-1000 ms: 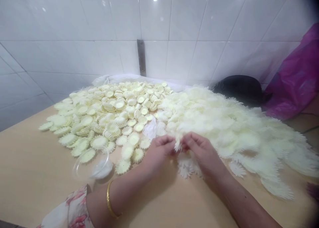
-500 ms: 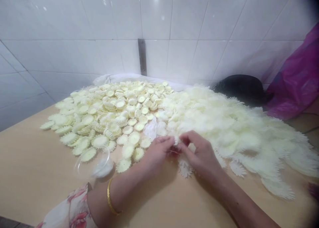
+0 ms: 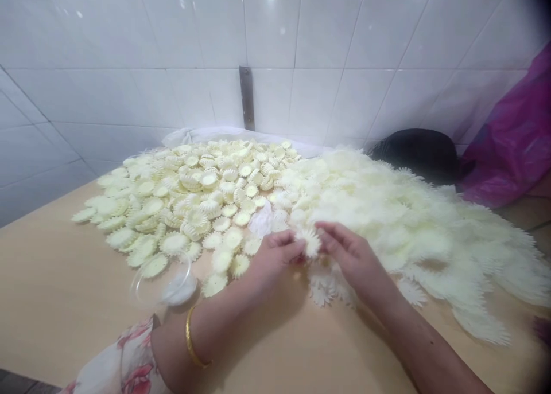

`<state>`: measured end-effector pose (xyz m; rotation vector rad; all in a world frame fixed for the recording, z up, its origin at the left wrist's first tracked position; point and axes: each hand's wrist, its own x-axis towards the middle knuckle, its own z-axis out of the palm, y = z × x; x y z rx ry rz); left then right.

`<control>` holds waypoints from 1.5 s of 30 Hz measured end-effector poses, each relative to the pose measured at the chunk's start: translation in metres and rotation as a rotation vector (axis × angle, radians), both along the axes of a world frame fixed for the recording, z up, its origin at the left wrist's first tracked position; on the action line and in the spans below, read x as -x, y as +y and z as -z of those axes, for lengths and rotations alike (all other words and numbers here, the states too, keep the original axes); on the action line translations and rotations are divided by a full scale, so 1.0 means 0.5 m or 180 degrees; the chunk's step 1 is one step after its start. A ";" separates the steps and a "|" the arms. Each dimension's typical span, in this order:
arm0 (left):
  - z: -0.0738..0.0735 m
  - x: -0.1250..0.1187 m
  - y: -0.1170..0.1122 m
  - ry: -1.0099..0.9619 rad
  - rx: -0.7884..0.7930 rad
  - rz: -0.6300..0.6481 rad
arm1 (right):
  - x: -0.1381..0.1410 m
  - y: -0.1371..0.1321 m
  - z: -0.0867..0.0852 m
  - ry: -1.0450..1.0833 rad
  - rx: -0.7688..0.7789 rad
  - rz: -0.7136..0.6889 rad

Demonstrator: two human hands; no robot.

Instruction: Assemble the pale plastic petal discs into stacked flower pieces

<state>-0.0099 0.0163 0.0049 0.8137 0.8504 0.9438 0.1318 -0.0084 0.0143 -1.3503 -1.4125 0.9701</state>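
Between the thumb and fingers of my left hand (image 3: 275, 259) is a cream flower-shaped piece (image 3: 309, 242) with a toothed edge, its face turned towards me. My right hand (image 3: 355, 262) is closed in a pinch just at the piece's right edge; whatever is between those fingertips is too small to make out. Below the hands, a few loose white petal-edged layers (image 3: 322, 291) lie on the table. To the left spreads a heap of thicker cream toothed discs (image 3: 209, 179). On the right lies a heap of thin, pale flower-shaped layers (image 3: 387, 210).
A clear round container or lid (image 3: 178, 288) with something white stands left of my left forearm on the wooden table (image 3: 55, 273). A crumpled white scrap (image 3: 261, 219) lies between the heaps. Behind are a black object (image 3: 415, 153), a magenta plastic bag (image 3: 501, 141) and a tiled wall (image 3: 193, 32).
The flower-shaped piece, mostly hidden between my fingertips before, now shows its face in my left hand. My right hand has shifted slightly right and up, uncovering more of the loose layers below.
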 end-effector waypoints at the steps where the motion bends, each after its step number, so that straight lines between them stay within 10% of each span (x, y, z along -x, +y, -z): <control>1: 0.002 0.002 0.000 0.0055 -0.0156 0.0115 | 0.000 0.000 0.000 0.0048 0.0051 -0.0128; 6: 0.008 0.006 -0.002 0.0546 -0.0785 0.0208 | 0.003 -0.004 0.002 0.0231 0.0122 -0.0481; 26: 0.016 0.001 0.000 0.0342 -0.0669 0.0296 | 0.008 -0.003 0.008 0.0904 0.0344 -0.0436; 45: 0.008 0.003 -0.005 0.0792 -0.1110 0.0088 | 0.000 0.004 0.015 -0.0176 -0.0340 0.0438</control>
